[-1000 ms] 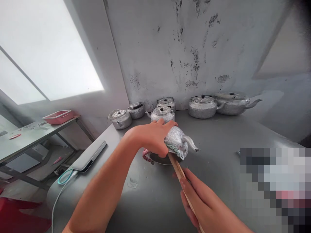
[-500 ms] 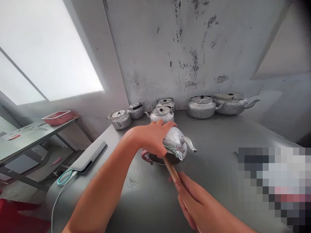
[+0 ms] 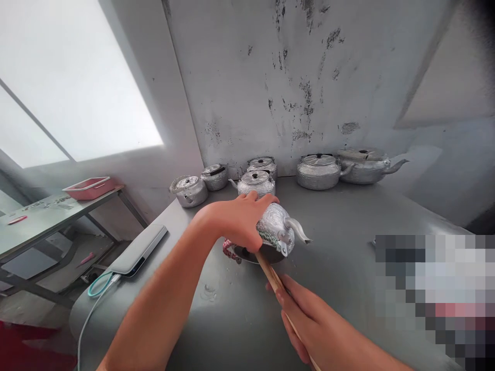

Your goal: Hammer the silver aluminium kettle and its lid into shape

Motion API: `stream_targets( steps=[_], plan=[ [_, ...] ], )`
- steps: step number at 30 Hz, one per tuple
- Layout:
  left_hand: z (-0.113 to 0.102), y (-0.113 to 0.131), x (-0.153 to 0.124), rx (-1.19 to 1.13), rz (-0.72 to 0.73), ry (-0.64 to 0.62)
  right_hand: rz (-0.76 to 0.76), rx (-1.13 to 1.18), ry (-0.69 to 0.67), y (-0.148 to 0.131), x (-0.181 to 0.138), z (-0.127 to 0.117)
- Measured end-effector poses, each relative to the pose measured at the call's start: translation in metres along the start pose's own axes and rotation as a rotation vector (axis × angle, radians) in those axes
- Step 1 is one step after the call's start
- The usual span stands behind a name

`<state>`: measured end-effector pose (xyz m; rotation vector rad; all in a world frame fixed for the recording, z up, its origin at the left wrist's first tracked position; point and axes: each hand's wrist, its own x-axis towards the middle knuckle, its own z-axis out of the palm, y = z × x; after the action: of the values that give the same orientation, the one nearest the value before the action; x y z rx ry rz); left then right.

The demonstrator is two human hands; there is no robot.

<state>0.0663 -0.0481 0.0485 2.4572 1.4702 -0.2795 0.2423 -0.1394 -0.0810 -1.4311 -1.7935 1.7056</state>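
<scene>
My left hand [image 3: 237, 219] is wrapped over a small silver kettle [image 3: 279, 228] lying tilted on its side on the grey table [image 3: 348, 216], spout pointing right. A green and white cord runs round the kettle's handle, and a red and white cord [image 3: 228, 250] trails from under my hand. My right hand [image 3: 309, 317] grips a wooden stick [image 3: 270, 275], whose far end goes into the dark opening beneath the kettle.
Several silver kettles [image 3: 255, 181] with lids stand in a row along the back wall, two larger ones [image 3: 320, 170] at the right. A flat grey device [image 3: 139, 250] with a teal cable lies at the table's left edge. A side table with a red tray [image 3: 88, 186] stands left.
My right hand and the stick have slid a little to the left and forward towards the kettle. My left hand keeps its hold on the kettle.
</scene>
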Motion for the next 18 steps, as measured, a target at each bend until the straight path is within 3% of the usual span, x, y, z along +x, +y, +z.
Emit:
stream_targets(
  steps=[6,12,18],
  plan=[
    [-0.001,-0.003,0.001,-0.02,0.034,0.025,0.004,0.008,0.017,0.004,0.001,-0.001],
    [0.005,-0.011,0.013,-0.03,0.009,0.14,-0.144,0.029,0.13,0.012,0.013,-0.01],
    [0.006,-0.011,0.014,-0.044,0.015,0.147,-0.103,0.056,0.185,0.012,0.017,-0.015]
  ],
)
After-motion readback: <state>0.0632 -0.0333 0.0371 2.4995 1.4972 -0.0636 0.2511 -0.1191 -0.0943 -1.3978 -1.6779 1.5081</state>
